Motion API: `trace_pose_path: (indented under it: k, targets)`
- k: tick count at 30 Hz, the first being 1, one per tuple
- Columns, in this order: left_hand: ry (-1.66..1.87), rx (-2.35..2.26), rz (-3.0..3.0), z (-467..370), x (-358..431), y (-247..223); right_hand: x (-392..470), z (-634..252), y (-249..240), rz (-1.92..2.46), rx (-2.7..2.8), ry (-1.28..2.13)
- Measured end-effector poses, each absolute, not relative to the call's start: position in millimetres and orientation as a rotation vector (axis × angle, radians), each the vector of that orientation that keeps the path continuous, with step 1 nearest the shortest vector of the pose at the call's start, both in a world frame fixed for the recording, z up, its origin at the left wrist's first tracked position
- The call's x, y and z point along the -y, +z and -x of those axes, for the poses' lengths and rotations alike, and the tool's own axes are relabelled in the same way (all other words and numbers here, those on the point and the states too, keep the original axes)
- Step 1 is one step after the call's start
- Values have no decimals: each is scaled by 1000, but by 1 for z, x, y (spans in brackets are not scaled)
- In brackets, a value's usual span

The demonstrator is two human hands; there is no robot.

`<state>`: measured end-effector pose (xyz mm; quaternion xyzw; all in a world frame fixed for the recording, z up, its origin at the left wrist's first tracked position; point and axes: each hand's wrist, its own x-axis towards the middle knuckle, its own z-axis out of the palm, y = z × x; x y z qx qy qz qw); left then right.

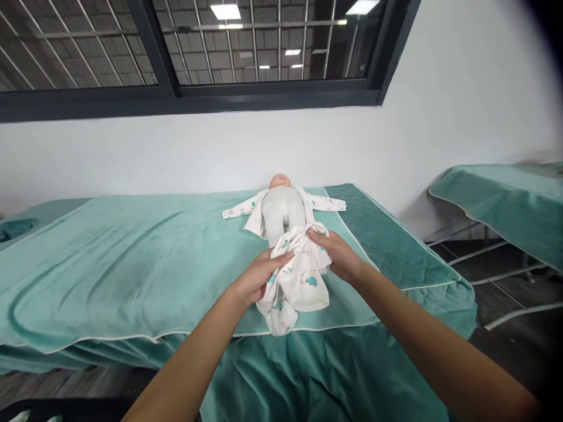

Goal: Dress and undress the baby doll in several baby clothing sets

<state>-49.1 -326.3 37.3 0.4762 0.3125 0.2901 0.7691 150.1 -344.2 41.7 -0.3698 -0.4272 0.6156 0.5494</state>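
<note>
A baby doll (281,208) with a pale grey body lies on its back on the bed, its head toward the wall. Its arms are in the sleeves of a white printed baby jacket (253,221), which is spread open at the front. At the doll's legs, my left hand (259,274) and my right hand (336,252) grip a pair of white printed baby pants (305,284) from either side. The fabric is bunched between my hands and hangs toward the bed's near edge. It covers the doll's lower legs and feet.
The doll rests on a green velvet bed cover (132,264), with a darker quilted part (373,228) to the right. A white wall (197,149) and a dark-framed window (264,97) stand behind. Another green-covered bed (505,199) on metal legs is at the right.
</note>
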Motion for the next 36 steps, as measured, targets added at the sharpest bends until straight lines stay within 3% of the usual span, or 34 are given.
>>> trace_pose_path:
  k: [5,9,14,30,36]
  targets:
    - [759,-960,-1448,38,309,32,352,-149,-5,1001,933,1482]
    - [560,-1239,-1970,28,301,33,357,-148,-36,1115,963,1399]
    - [380,-1204,-2123,21,303,43,354,-150,-50,1287,1075,1254]
    - [404,-629,-1253,42,289,50,335,-161,-44,1235,1053,712]
    - [546,-733,-1255,27,263,46,308,-168,-40,1224,1059,644]
